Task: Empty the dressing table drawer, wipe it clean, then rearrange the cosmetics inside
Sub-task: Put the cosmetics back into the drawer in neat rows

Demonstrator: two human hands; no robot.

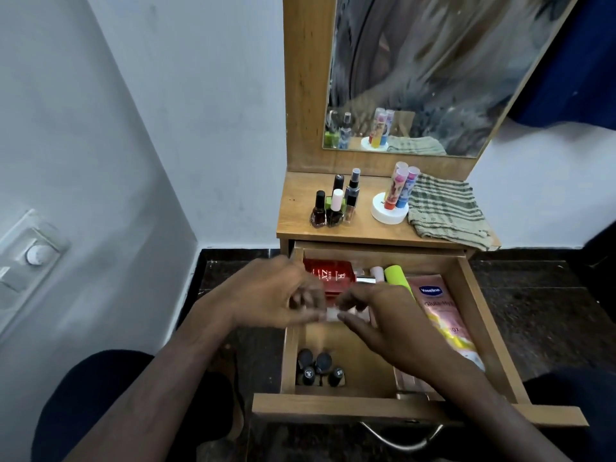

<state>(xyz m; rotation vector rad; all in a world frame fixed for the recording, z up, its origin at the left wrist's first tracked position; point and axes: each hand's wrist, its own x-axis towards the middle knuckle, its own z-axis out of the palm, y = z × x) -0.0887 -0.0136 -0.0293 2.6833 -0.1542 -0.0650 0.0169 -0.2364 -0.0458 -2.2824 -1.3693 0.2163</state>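
The wooden drawer [480,315] stands pulled out below the dressing table top. Over its middle, my left hand [273,291] and my right hand [396,325] meet, both pinching a small pale pink item [333,314] between their fingertips; motion blur hides what it is. Inside the drawer lie a red box [328,273] at the back, a lime-green tube [396,276], a pink Vaseline tube [440,311] along the right wall, and several black-capped bottles [320,366] at the front left.
On the table top [363,231] stand nail polish and spray bottles [335,203], a white stand with colourful tubes [393,201] and a striped green cloth [446,210]. A mirror [426,71] rises behind. White wall at left, dark floor around, drawer handle [400,441] near me.
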